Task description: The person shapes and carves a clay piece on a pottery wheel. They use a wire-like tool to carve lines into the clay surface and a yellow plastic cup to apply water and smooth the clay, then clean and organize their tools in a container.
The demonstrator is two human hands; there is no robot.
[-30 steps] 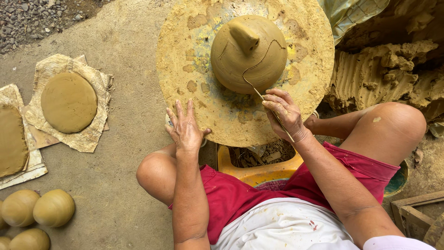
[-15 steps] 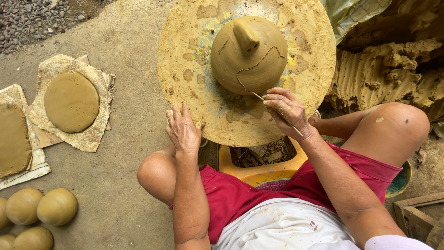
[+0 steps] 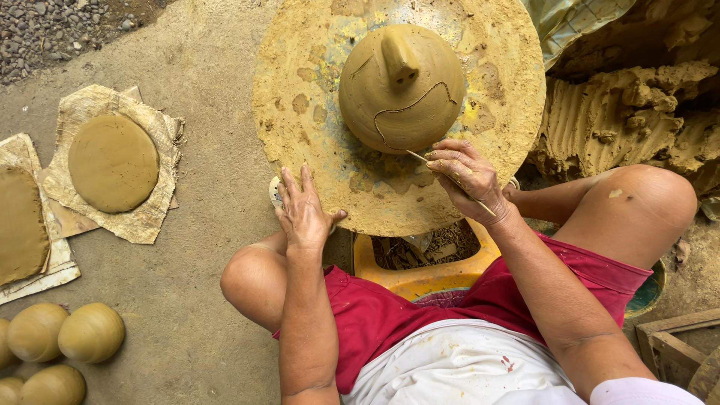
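A domed clay piece (image 3: 401,90) with a small spout-like knob on top sits upside down on a round, clay-smeared turntable (image 3: 300,105). A wavy groove runs across the dome's near side. My right hand (image 3: 469,176) grips a thin wooden stick (image 3: 450,178), its tip touching the dome's lower edge. My left hand (image 3: 304,210) lies flat with fingers spread on the turntable's near rim.
A flat clay disc (image 3: 112,161) lies on paper at left, beside another slab (image 3: 19,221). Several clay balls (image 3: 90,331) sit at lower left. A heap of raw clay (image 3: 630,120) rises at right. A yellow stool (image 3: 420,274) stands under the turntable, a wooden frame (image 3: 675,345) at lower right.
The turntable and dome have rotated, carrying the groove around. My right hand with the stick moved slightly up toward the dome's base. My left hand shifted along the rim.
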